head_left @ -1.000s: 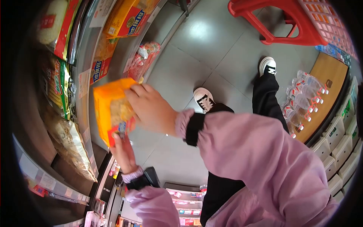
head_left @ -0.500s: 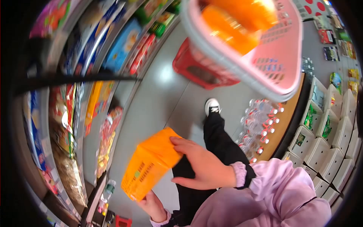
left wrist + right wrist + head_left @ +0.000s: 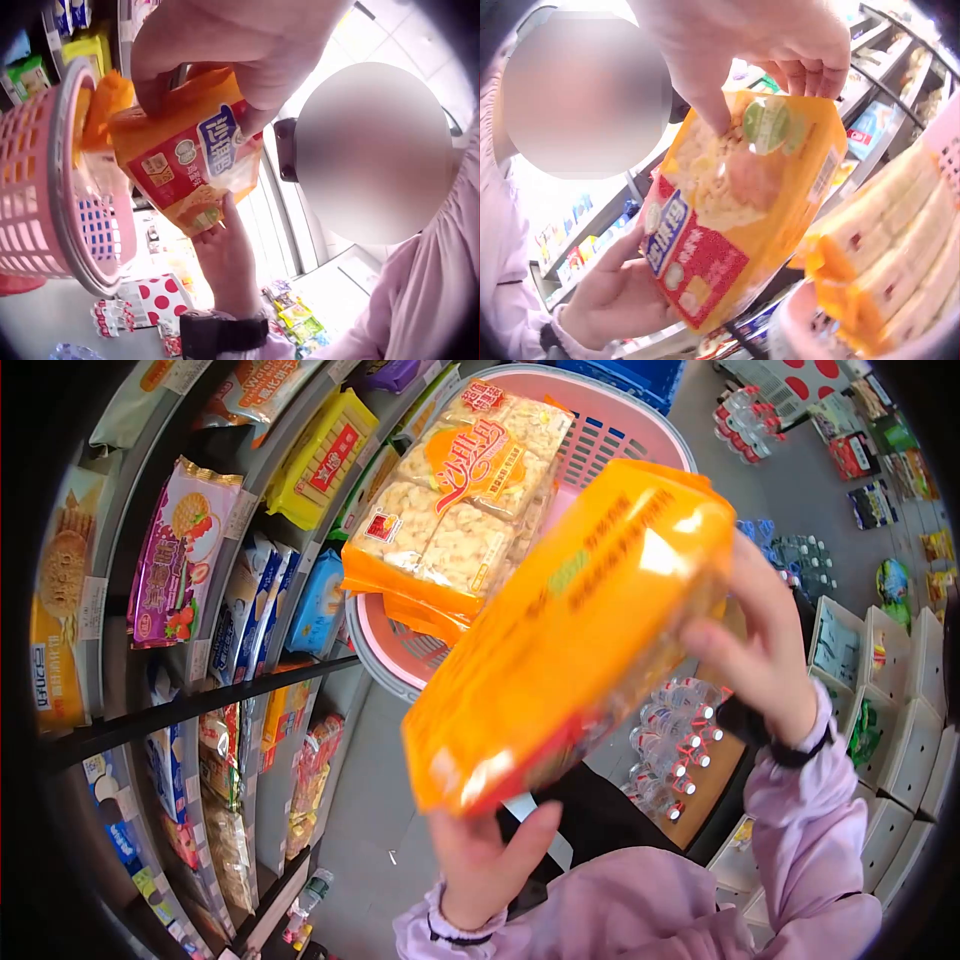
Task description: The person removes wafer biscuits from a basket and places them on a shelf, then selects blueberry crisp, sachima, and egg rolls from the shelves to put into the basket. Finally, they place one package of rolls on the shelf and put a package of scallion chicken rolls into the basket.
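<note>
Both hands hold an orange package (image 3: 570,630) with a red label, tilted in front of the basket. The left hand (image 3: 490,855) grips its lower left end from beneath, and the right hand (image 3: 760,635) grips the upper right end. In the right wrist view the package (image 3: 742,195) shows a clear window, with the right hand's fingers (image 3: 810,75) over its top edge and the left hand (image 3: 619,300) at the opposite end. A pink basket (image 3: 650,425) with a grey rim holds another package (image 3: 470,490), its clear side up.
Shelves of packaged snacks (image 3: 185,555) rise on the left, crossed by a dark bar (image 3: 200,705). Bottles (image 3: 670,745) stand on a wooden surface at the right, beside white bins (image 3: 905,745). A blue crate (image 3: 630,380) lies beyond the basket.
The view has swung toward the basket, which now sits at upper centre. The hands have raised the package closer to the camera and over beside the basket, turning it.
</note>
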Demonstrator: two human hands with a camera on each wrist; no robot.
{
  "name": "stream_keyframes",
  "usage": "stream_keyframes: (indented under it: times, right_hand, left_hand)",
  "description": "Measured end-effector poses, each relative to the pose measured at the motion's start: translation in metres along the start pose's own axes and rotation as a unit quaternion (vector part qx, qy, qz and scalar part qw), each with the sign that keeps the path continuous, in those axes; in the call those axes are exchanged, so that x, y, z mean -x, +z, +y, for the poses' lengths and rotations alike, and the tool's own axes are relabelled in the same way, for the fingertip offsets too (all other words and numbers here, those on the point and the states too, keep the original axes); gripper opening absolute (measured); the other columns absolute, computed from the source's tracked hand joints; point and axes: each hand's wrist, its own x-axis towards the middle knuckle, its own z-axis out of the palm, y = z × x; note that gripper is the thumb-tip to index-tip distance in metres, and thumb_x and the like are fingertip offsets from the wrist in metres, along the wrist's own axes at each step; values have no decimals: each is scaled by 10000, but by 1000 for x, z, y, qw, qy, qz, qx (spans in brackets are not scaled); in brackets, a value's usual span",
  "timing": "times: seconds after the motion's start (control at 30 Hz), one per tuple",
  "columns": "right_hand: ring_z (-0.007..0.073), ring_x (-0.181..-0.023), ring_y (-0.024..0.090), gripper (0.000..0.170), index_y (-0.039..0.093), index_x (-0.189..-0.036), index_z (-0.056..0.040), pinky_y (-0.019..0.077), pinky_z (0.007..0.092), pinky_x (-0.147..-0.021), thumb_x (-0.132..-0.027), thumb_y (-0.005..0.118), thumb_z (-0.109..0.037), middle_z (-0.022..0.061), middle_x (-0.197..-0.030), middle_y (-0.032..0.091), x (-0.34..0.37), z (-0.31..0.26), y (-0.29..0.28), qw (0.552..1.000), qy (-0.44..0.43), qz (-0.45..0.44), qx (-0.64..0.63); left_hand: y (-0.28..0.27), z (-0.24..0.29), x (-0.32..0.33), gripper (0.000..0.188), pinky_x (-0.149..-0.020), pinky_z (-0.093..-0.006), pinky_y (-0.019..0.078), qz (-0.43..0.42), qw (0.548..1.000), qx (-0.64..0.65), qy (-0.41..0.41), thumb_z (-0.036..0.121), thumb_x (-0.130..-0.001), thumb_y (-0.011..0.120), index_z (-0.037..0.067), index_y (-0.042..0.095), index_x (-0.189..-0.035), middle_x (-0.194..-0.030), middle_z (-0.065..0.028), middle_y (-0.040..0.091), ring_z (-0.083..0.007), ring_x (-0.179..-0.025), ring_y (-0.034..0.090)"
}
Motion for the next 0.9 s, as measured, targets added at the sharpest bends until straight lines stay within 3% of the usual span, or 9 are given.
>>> stream_keyframes:
  times: [0.13, 0.3, 0.4, 0.47, 0.63, 0.73, 0.77, 0.87, 0.9]
  right_hand:
    - [180, -853, 505, 331, 572, -1005, 9, 393, 277, -754, -789, 623, -237, 92, -923, 522, -31, 53, -16, 997, 32, -55, -39]
    - [127, -1020, 516, 506, 505, -1151, 13, 353, 240, -926, -844, 559, -386, 76, -1094, 558, -66, 101, -24, 940, 179, -187, -222]
    - [118, -1004, 525, 537, 489, -1163, -2, 356, 248, -926, -839, 549, -427, 64, -1071, 568, -80, 128, -16, 837, 356, -181, -374]
    - [105, -977, 537, 545, 482, -1152, -4, 391, 238, -884, -797, 623, -394, 65, -1078, 566, -90, 140, -14, 834, 395, -199, -331]
    - [99, -937, 558, 488, 506, -1119, 2, 447, 222, -805, -757, 694, -266, 52, -1047, 582, -122, 184, -6, 857, 402, -285, -152]
    - [110, -930, 568, 418, 528, -1094, 10, 463, 234, -794, -754, 688, -173, 49, -999, 599, -139, 208, -7, 806, 377, -406, -208]
    - [134, -915, 580, 359, 549, -1077, -2, 475, 246, -785, -745, 666, -73, 50, -971, 607, -145, 217, -1, 799, 367, -427, -211]
    - [161, -877, 598, 379, 553, -1079, -10, 492, 251, -738, -720, 662, -61, 52, -971, 613, -162, 227, 10, 821, 355, -442, -71]
    - [176, -832, 610, 347, 590, -1018, -8, 498, 274, -693, -691, 670, -95, 77, -902, 628, -168, 227, 17, 835, 304, -450, 92]
  left_hand:
    - [39, -9, -45, 667, -984, -367, 328, -11, 992, 107, -72, -77, -745, 589, 16, 232, -1300, -1272, -127, 360, -224, -1166, 407]
    - [62, -36, -76, 637, -990, -324, 311, -46, 992, 98, -70, -23, -787, 562, 2, 199, -1310, -1269, -135, 339, -201, -1182, 371]
    - [67, -52, -85, 599, -971, -310, 321, -63, 985, 94, -131, 26, -805, 546, 8, 225, -1311, -1230, -106, 387, -173, -1158, 388]
    - [69, -56, -93, 572, -956, -303, 331, -60, 966, 141, -208, 27, -803, 539, 16, 258, -1301, -1196, -81, 421, -157, -1127, 408]
    - [70, -74, -123, 406, -783, -280, 406, -38, 953, 170, -248, 107, -809, 501, 42, 415, -1200, -1125, -52, 502, -129, -995, 486]
    - [74, -78, -149, 334, -746, -287, 421, -52, 901, 185, -390, 113, -799, 505, 5, 480, -1114, -1015, -65, 563, -145, -902, 535]
    - [79, -98, -154, 275, -688, -286, 424, -84, 911, 206, -348, 129, -791, 507, -20, 523, -1022, -930, -78, 592, -158, -806, 562]
    - [95, -115, -172, 283, -651, -278, 411, -53, 909, 165, -378, 156, -774, 516, -24, 529, -993, -910, -87, 581, -163, -745, 548]
    - [103, -120, -178, 298, -643, -281, 406, -39, 919, 143, -365, 159, -767, 517, -30, 526, -997, -893, -85, 575, -166, -734, 539]
